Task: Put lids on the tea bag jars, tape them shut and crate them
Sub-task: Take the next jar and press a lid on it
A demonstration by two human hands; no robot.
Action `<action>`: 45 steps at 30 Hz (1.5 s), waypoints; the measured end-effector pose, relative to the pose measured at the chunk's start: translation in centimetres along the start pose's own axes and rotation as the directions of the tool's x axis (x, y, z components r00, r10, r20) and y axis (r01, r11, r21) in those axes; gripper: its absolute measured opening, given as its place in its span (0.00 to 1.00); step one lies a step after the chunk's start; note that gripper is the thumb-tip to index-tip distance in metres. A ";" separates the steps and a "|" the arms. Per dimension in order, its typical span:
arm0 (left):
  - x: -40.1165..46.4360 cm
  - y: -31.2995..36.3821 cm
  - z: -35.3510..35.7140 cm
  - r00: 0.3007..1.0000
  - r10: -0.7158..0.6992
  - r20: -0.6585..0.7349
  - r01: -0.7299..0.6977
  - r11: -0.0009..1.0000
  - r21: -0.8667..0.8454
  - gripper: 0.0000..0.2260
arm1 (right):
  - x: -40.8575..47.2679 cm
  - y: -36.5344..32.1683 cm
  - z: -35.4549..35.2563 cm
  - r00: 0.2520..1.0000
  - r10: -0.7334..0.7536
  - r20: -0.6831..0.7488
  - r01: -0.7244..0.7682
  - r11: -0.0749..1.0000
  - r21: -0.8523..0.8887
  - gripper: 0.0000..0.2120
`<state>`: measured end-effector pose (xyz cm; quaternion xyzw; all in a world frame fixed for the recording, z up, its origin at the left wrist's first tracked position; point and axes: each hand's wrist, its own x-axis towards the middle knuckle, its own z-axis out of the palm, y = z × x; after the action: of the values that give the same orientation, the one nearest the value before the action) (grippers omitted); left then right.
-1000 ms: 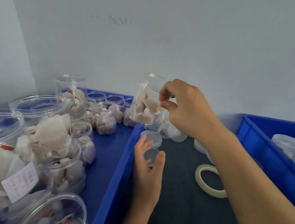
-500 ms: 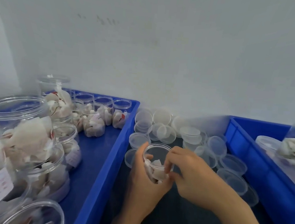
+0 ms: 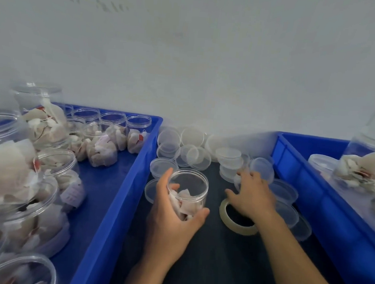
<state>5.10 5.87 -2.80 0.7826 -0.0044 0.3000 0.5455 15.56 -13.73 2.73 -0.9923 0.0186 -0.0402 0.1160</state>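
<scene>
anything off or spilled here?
No spill or damage visible. The clear lids lie in a loose heap, some leaning on each other, not stacked. The jar in the left hand stands upright, lidless.

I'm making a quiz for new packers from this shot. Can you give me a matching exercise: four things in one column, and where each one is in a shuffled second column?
Things:
1. Small clear plastic jar of tea bags without a lid
2. Ring-shaped roll of clear tape
3. Heap of loose clear round lids
4. Row of open tea bag jars

Places:
A. At the back of the dark mat, by the wall
B. Inside the blue plastic crate on the left
C. In the left hand
D. Flat on the mat, under the right hand

Pairs: 1-C, 2-D, 3-A, 4-B
</scene>
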 end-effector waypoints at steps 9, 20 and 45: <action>0.1 -0.1 0.1 0.993 -0.038 0.112 0.044 0.998 -0.051 0.54 | 1.8 -1.6 1.2 0.985 0.087 -0.149 -0.082 0.996 0.038 0.07; 0.1 0.4 0.0 0.994 -0.033 0.104 0.041 0.996 -0.080 0.50 | -0.7 -2.7 -2.3 0.880 0.044 -0.473 0.202 0.866 0.456 0.07; -0.3 1.9 0.0 0.994 0.090 -0.069 -0.098 0.988 -0.123 0.23 | -8.4 -8.1 -0.1 0.966 0.003 -0.259 0.259 0.057 0.964 0.12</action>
<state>4.25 5.00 -1.28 0.7356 -0.0432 0.3490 0.5790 7.37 -5.50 4.08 -0.6337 -0.0911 -0.1472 0.7540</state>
